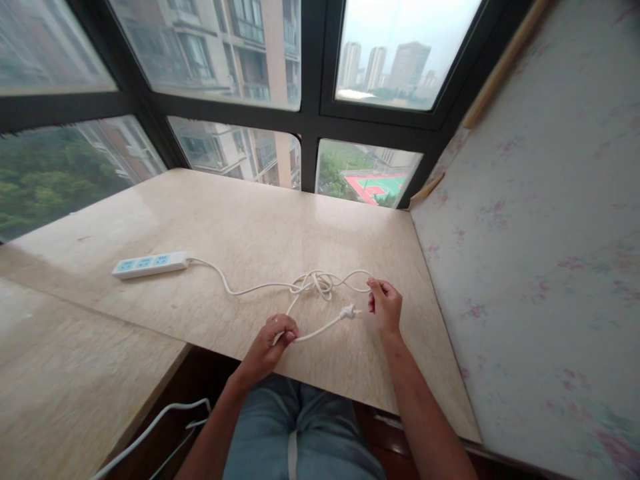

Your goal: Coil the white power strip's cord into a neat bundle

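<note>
A white power strip (150, 264) lies flat on the beige marble sill (250, 227), left of centre. Its white cord (260, 288) runs right into a loose tangle of loops (320, 283) in front of me. My left hand (273, 340) is closed in a pinch on the cord near the sill's front edge. From there the cord leads up and right to the white plug (350, 311). My right hand (385, 305) pinches a loop of the cord at the tangle's right end, just right of the plug.
Dark-framed windows (310, 120) close the back and left of the sill. A floral-patterned wall (540, 253) stands along the right. A lower marble ledge (65, 373) lies at the left. Another white cable (160, 420) hangs below the edge beside my legs.
</note>
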The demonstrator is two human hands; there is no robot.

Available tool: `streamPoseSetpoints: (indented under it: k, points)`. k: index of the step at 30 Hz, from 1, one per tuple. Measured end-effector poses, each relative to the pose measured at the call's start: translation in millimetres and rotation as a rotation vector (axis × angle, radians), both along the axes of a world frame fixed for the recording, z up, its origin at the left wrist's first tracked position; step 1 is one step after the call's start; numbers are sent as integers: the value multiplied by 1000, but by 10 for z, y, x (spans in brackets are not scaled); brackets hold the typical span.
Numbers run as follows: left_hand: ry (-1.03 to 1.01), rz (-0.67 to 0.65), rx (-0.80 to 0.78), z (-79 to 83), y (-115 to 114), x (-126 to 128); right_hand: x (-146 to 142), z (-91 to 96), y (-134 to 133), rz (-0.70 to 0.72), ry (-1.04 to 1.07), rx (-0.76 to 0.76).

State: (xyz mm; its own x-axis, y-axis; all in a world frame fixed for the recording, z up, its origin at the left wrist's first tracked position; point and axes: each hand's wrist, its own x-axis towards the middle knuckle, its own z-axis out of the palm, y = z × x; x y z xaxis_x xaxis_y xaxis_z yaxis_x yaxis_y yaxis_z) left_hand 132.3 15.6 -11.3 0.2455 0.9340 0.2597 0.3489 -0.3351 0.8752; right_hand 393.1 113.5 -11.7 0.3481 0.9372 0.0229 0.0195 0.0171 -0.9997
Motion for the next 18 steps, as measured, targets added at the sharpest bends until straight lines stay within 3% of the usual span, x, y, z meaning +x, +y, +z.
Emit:
streamPoseSetpoints:
  k: [4,9,14,18]
  points:
    - [-64,-81,-50,-87,-71,-133,12,-77,51,0,103,-21]
    - [34,21,-31,-190,-52,-66,19,-132,117,13,315,-8]
    - [256,90,82,-290,-54,136,25,-106,158,167,408,9]
    - [483,162,214,-343,-87,371,79,-153,161,207,285,-119]
